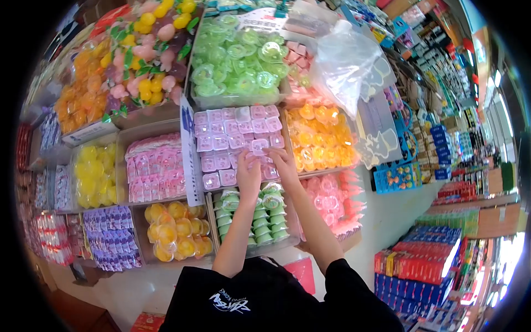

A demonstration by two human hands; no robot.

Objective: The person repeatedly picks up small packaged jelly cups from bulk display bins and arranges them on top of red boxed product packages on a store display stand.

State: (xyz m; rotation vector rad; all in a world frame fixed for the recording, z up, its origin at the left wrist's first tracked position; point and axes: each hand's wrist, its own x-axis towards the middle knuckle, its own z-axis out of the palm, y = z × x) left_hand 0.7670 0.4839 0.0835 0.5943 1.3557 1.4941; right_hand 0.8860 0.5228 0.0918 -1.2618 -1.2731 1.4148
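A small pink square cup with a clear lid (259, 145) is at the fingertips of both hands, just above rows of similar cups (228, 177) in a bin. My left hand (248, 170) is closed, its curled fingers at the cup's lower left edge. From the right, my right hand (282, 164) pinches the cup's lower right edge. The undersides of the fingers are hidden. Orange cups (318, 135) lie in the bin to the right. Green-topped cups (271, 213) are stacked beneath my forearms.
Green round packs (238, 61) fill a bin behind. A clear plastic bag (348, 72) hangs at the back right. Pink packs (155, 169) and yellow cups (178, 227) stand left. Stacked boxes (417, 260) stand on the floor at right, beside the aisle.
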